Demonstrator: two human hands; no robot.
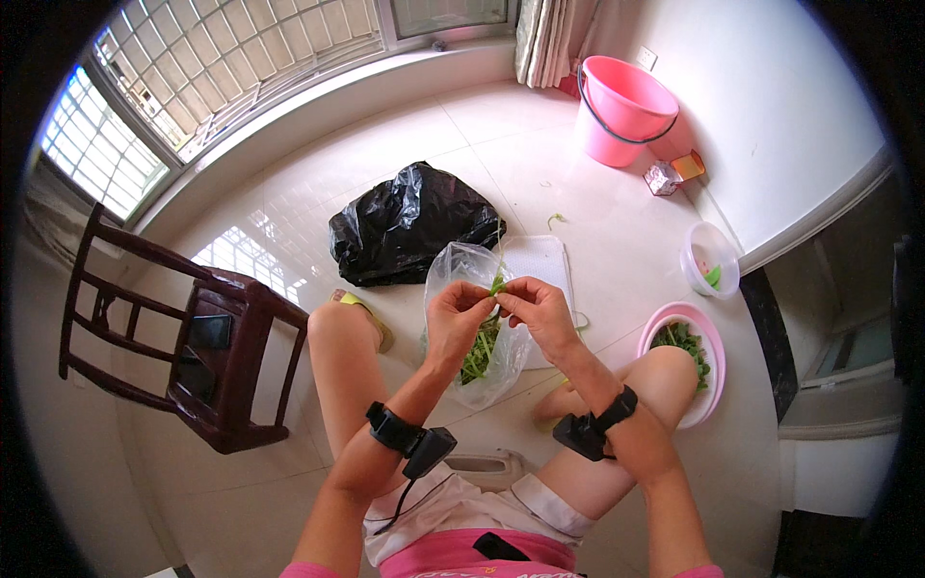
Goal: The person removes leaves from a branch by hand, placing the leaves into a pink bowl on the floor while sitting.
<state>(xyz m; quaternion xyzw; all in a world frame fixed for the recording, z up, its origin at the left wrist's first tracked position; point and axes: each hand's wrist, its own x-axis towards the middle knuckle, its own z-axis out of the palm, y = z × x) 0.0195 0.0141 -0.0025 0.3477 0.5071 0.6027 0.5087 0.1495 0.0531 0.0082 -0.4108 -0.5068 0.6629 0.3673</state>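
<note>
My left hand and my right hand meet in front of me, and both pinch one green leafy stem between thumbs and fingers. A thin tendril of it rises above the fingertips. Below my hands, a clear plastic bag lies open on the floor with green stems and leaves inside. Beneath part of the bag is a white textured mat. Beyond it sits a bulging black plastic bag. Beside my right knee, a pink-rimmed basin holds green leaves, partly hidden by the knee.
A dark wooden chair with two dark flat devices on its seat stands at left. At right are a translucent tub with a green piece inside, a pink bucket and a small box. A stem scrap lies on the floor.
</note>
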